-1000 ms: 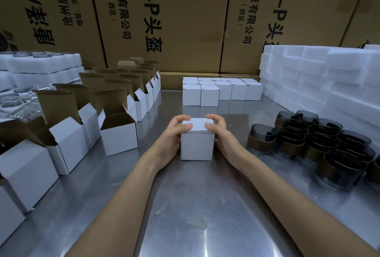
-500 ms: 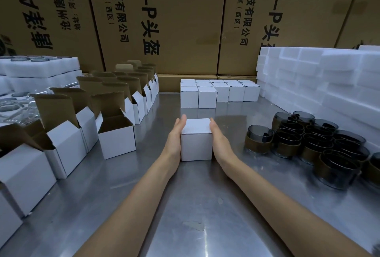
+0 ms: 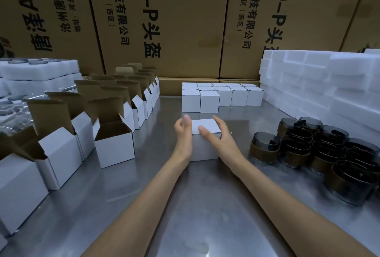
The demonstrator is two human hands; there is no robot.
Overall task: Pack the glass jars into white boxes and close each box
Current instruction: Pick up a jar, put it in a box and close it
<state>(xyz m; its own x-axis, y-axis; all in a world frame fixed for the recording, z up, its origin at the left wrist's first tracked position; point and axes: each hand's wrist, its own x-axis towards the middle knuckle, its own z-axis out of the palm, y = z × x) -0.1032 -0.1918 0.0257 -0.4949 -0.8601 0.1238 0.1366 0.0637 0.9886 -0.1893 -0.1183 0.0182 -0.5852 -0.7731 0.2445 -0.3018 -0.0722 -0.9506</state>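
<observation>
A closed white box [image 3: 204, 149] stands on the steel table [image 3: 195, 211] at the centre. My left hand [image 3: 183, 135] lies flat along its left side, fingers straight. My right hand [image 3: 221, 138] is against its right side with straight fingers, and the thumb rests on the lid. Several dark glass jars [image 3: 265, 149] with brown bands cluster at the right. A group of closed white boxes [image 3: 209, 101] sits just beyond the held box. Open white boxes [image 3: 114, 145] with raised brown flaps line the left side.
White foam blocks [image 3: 329, 84] are stacked at the back right. Foam trays [image 3: 39, 69] and clear plastic wrap sit at the far left. Large printed cardboard cartons [image 3: 185, 20] wall off the back of the table.
My hands went from pressing the lid to flat on the box's sides. The box has slid away from me toward the closed boxes, and my right thumb now lies on its lid.
</observation>
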